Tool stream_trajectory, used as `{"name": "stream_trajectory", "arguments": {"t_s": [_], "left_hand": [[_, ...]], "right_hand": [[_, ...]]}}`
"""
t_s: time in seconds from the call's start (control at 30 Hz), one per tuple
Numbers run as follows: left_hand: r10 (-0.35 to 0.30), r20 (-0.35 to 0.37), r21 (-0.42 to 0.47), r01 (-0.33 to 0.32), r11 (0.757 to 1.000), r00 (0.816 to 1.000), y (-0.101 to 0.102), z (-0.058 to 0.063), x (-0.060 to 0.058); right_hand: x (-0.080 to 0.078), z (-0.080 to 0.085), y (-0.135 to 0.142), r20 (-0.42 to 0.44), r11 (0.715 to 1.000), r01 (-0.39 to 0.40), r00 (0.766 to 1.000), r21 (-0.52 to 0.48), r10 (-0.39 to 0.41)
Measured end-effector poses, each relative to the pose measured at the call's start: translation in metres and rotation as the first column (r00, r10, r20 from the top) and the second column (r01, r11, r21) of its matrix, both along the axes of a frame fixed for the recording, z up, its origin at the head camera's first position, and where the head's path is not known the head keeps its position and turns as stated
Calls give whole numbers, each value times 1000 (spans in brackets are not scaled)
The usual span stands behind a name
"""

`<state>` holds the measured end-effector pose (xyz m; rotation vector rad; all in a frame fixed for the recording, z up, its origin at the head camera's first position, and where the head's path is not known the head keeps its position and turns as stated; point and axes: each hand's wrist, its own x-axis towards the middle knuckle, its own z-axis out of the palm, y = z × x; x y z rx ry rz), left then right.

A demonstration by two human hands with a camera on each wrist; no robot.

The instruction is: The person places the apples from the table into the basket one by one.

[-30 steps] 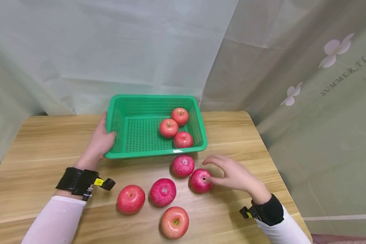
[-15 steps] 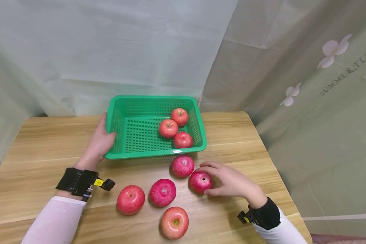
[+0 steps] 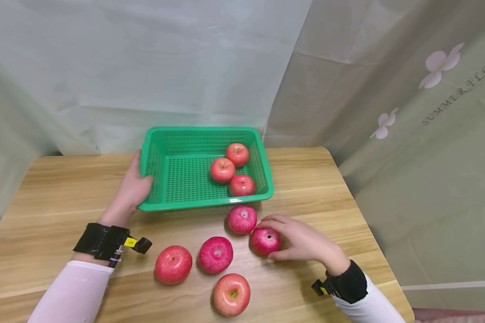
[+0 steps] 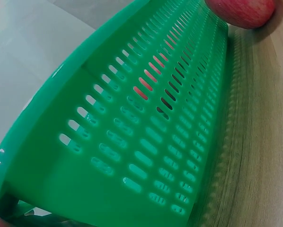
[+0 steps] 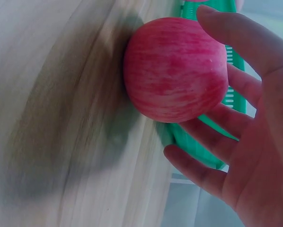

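"Where's the right grip (image 3: 301,237)?"
"Curled around a pink-red apple (image 3: 264,242) on the counter (image 3: 319,188), in front of the green basket (image 3: 206,204)."
"And the left grip (image 3: 133,186)?"
"Clasping the basket's left end; three apples (image 3: 222,171) sit inside, toward its right."

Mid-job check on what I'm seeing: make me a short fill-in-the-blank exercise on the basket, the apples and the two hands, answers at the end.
1. The basket is ____ in colour.
2. In the head view, the left hand grips the basket at its ____ end.
3. The number of apples inside the basket is ____.
4. In the head view, the right hand is curled round the loose apple farthest to the ____.

Missing words: green; left; three; right.
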<state>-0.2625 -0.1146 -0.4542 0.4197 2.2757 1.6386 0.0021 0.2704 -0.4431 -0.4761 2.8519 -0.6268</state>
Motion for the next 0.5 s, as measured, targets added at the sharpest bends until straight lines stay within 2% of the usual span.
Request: {"name": "stream_trajectory", "arguments": {"t_s": [0.27, 0.5], "left_hand": [[3, -11, -25, -3, 1000, 1000, -1, -1, -1], [10, -11, -11, -10, 1000, 1000, -1, -2, -1]], "right_hand": [[1, -2, -1, -6, 1000, 6, 1000, 9, -5], [3, -3, -1, -13, 1000, 3, 1000, 18, -3]]}}
